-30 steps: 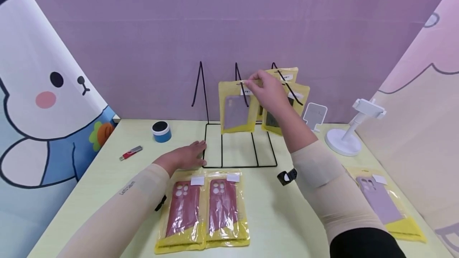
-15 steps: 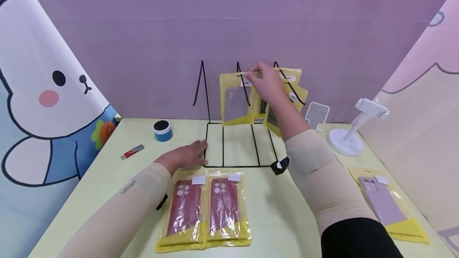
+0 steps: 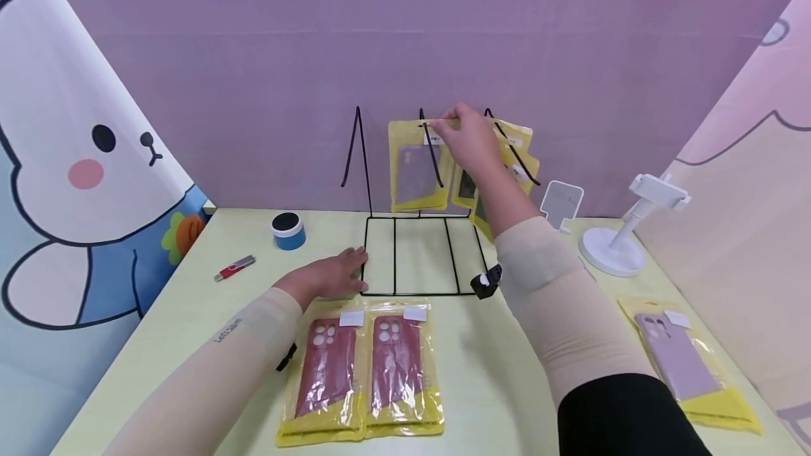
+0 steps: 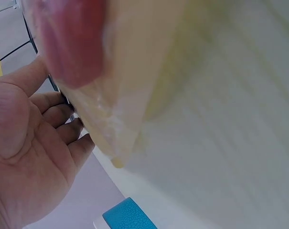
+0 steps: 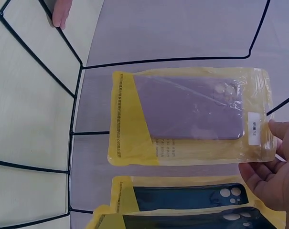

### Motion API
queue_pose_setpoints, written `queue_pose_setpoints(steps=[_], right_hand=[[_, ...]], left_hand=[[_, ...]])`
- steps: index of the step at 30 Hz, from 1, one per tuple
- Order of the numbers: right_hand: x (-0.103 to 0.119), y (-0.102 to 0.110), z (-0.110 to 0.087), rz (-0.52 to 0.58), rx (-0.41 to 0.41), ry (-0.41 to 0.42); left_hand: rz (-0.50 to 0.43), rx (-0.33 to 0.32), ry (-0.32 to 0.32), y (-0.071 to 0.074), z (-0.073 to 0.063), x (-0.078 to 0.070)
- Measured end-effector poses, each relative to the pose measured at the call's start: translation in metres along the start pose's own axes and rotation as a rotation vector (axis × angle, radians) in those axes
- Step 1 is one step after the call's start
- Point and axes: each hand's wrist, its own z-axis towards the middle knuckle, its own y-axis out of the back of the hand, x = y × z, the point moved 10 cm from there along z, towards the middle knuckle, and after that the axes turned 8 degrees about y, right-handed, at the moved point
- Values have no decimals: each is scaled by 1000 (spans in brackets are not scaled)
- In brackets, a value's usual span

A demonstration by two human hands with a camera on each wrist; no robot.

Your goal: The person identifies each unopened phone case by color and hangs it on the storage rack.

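While the right hand pinches the top edge of a purple-case pouch at the middle hook, the left hand rests, fingers extended, against the left side of the black wire rack. Dark-case pouches beside it. Two red-case pouches lie nearer.

The pouch looks glossy plastic, the rack smooth metal.

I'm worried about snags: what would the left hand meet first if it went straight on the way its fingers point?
The left hand would probably meet the rack's left bar, right in front of it; whether they touch is unclear.
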Motion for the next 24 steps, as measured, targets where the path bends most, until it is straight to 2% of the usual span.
queue_pose_setpoints(steps=[6, 11, 14, 17, 24], right_hand=[[-2, 0, 0, -5, -5, 0], [-2, 3, -8, 47, -54, 69], [1, 4, -16, 117, -89, 141], [3, 4, -27, 137, -107, 198], [5, 5, -57, 69, -108, 280]], left_hand=[[-11, 1, 3, 0, 0, 0], [-28, 3, 6, -1, 0, -1], [-31, 4, 9, -1, 1, 0], [-29, 4, 9, -2, 2, 0], [-31, 7, 29, -4, 6, 5]])
